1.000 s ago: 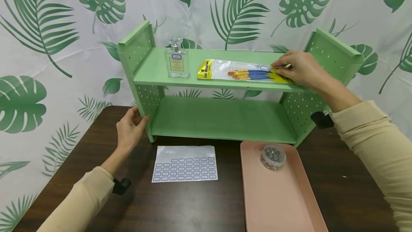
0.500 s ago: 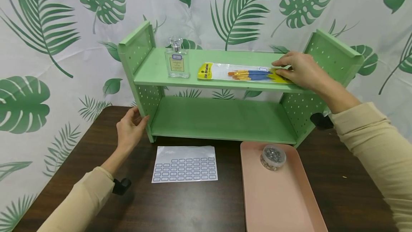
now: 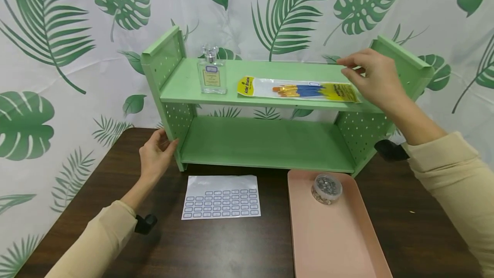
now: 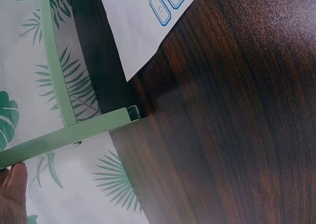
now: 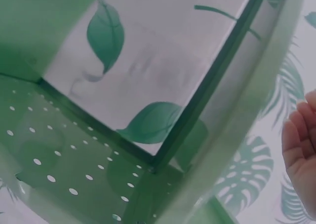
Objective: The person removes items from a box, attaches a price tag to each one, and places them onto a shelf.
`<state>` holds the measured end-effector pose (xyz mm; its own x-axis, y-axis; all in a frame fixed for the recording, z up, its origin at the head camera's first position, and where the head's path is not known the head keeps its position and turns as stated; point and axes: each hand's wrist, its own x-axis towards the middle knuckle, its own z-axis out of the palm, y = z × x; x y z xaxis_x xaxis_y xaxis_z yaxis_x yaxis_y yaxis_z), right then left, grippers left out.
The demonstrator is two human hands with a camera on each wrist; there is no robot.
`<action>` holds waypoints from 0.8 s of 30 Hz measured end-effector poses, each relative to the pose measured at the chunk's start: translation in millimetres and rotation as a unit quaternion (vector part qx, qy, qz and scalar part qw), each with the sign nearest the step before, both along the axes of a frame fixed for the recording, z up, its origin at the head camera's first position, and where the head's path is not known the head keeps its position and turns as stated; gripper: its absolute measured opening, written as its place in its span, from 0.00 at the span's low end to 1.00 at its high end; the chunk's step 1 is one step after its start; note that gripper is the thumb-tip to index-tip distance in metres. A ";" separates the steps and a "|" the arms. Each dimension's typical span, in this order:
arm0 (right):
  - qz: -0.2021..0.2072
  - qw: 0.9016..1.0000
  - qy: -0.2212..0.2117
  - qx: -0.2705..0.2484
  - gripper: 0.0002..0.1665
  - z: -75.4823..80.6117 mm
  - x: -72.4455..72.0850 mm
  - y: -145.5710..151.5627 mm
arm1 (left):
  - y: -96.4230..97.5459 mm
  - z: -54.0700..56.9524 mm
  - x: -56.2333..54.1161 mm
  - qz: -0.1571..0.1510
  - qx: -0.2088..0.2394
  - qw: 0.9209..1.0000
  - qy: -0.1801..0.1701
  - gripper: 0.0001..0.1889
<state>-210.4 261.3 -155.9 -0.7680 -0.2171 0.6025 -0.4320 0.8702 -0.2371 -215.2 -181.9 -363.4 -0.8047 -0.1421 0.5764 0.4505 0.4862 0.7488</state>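
A clear packet of artist paint brushes, blue-handled and yellow at both ends, lies along the front of the upper board of a green metal shelf. Just above its right end, my right hand hovers with loosely bent fingers and holds nothing. My left hand grips the front edge of the shelf's left side panel; in the left wrist view its fingertips meet the green upright. A glass perfume bottle with a small label stands upright on the upper board, left of the packet.
A sheet of blue-bordered labels lies on the dark wood table before the shelf. To its right is a pink tray, with a round clear tub of small metallic pieces. A leaf-print cloth hangs behind.
My right hand has let go of the brush packet and lifted up and slightly right, uncovering its yellow right end. The left hand stays on the shelf.
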 end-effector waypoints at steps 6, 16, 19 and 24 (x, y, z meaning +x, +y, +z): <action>-0.011 0.996 0.069 -0.047 0.12 -0.6 23.8 -0.9 | -0.6 -1.2 -1.1 0.006 -0.005 1.000 -0.003 0.18; 0.016 0.978 0.179 -0.110 0.12 -24.5 80.6 8.6 | 0.5 -1.8 -2.9 0.001 -0.001 1.000 0.001 0.17; 0.050 0.970 0.199 -0.133 0.09 -47.3 98.9 13.9 | 0.5 -1.9 -2.9 0.003 0.000 1.000 -0.003 0.18; 0.057 0.978 0.155 -0.130 0.13 -106.9 120.2 34.4 | -0.5 -1.8 -2.1 0.012 0.000 1.000 -0.007 0.18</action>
<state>-90.2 295.7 -262.7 -0.5190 -0.0992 0.8490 -0.6087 0.7402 -0.2856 -217.3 -182.4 -365.2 -0.8088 -0.1606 0.5657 0.4289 0.4970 0.7543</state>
